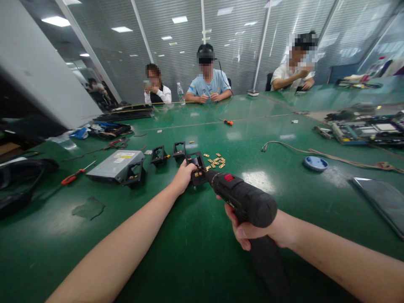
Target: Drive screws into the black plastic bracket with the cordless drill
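one black frame (pixel 198 180) gripped by left hand (pixel 183 176) | one drill (pixel 244 197) grasped by right hand (pixel 254 230)

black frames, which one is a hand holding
The rightmost black frame, with the drill pointed at it: the left hand holds it; no hand touches the other three.

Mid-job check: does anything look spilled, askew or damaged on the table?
One oddity: a dark, jagged-edged patch interrupts the glossy green tabletop, left of the left forearm; film or damage, I can't tell. Small brass-coloured plates lie loosely scattered.
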Tool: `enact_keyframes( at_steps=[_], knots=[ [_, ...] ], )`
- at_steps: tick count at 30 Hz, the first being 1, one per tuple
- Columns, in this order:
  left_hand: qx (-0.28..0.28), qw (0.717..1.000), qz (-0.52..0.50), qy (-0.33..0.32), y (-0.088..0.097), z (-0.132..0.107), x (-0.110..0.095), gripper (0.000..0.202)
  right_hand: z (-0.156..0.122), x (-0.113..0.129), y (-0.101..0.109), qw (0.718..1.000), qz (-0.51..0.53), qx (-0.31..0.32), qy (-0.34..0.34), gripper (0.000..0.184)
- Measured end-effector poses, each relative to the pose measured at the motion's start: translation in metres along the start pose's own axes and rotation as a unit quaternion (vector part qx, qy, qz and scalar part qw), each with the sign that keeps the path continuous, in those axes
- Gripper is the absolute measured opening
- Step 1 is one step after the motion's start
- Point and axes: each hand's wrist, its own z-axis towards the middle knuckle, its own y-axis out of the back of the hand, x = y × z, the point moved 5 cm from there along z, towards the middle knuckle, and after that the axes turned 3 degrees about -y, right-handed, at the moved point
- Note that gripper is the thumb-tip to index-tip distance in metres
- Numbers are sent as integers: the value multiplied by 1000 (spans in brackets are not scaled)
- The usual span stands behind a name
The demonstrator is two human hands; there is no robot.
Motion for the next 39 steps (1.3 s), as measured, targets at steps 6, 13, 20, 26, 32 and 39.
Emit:
enact_keyframes(
  at_steps=[6,13,20,26,32,39],
  knots=[
    [1,1000,-5,0,-2,-2,-2,35,0,-2,0,1000,-6,3,-3,60],
    [-4,1000,2,-8,-2,-3,-5,32,0,4,0,999,-18,19,22,59],
    [-10,1000,-2,-3,-4,-7,-10,32,0,3,0,1000,-9,22,19,57],
    [-12,1000,-1,-2,-5,-7,-10,32,-1,3,-2,1000,12,15,3,58],
    [-4,1000,-2,-15,-5,-6,-10,31,-1,2,-2,1000,-4,20,3,53],
    [-8,1000,-1,-4,-5,-7,-10,32,-2,5,-3,1000,-11,8,-2,51]
  ],
)
